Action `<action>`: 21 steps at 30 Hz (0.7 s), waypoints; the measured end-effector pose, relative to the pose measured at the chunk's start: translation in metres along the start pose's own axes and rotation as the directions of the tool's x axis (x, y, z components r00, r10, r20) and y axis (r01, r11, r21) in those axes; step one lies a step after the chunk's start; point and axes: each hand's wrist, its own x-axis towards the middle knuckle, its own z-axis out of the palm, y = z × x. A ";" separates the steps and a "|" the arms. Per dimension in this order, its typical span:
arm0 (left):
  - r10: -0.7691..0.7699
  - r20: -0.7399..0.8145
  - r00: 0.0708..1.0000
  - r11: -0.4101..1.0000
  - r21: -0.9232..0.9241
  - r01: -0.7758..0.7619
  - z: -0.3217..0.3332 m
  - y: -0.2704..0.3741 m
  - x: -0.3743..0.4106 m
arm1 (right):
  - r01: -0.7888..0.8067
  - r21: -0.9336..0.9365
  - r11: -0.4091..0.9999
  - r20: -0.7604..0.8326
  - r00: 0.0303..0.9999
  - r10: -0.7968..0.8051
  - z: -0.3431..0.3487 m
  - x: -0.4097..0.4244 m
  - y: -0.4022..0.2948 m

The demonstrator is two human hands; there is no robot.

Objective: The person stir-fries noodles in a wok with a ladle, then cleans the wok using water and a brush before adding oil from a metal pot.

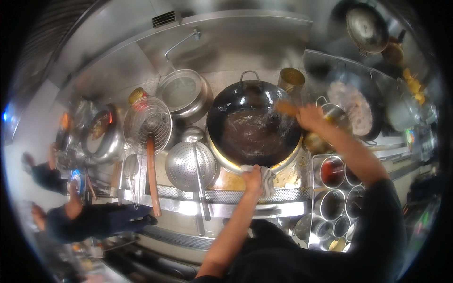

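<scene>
A large black wok [253, 127] with dark liquid in it sits on the range ring in front of me. My left hand [253, 179] grips its near edge through a folded striped cloth [268, 182]. Over the wok's right side, my right hand [310, 117] is closed on a blurred brown brush or whisk [286, 108]; its exact kind cannot be told. Behind the right of the wok stands an open tin can [291, 80]. Left of the wok lie a perforated skimmer [187, 166] and a steel ladle [193, 135].
A wire strainer [148, 123] with a wooden handle and a pot of water [178, 90] under a tap [182, 44] are at left. Sauce containers [332, 172] stand at right, near a second wok [376, 106]. Two people [85, 221] are at far left.
</scene>
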 end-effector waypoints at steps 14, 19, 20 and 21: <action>0.226 0.077 0.971 0.967 -0.140 -0.214 -0.101 0.069 -0.013 | -0.123 0.685 0.718 0.446 0.850 -0.281 -0.040 -0.223 -0.103; 0.229 0.160 0.960 0.971 0.027 -0.236 -0.120 0.131 -0.083 | -0.508 0.816 0.275 0.446 0.857 0.259 0.026 -0.309 -0.042; 0.241 0.185 0.953 0.968 0.018 -0.249 -0.119 0.139 -0.088 | -0.439 0.894 0.091 0.398 0.870 0.291 0.047 -0.325 -0.044; 0.259 0.154 0.953 0.962 0.042 -0.268 -0.114 0.148 -0.097 | -0.349 0.932 -0.097 0.360 0.872 0.331 0.062 -0.343 -0.047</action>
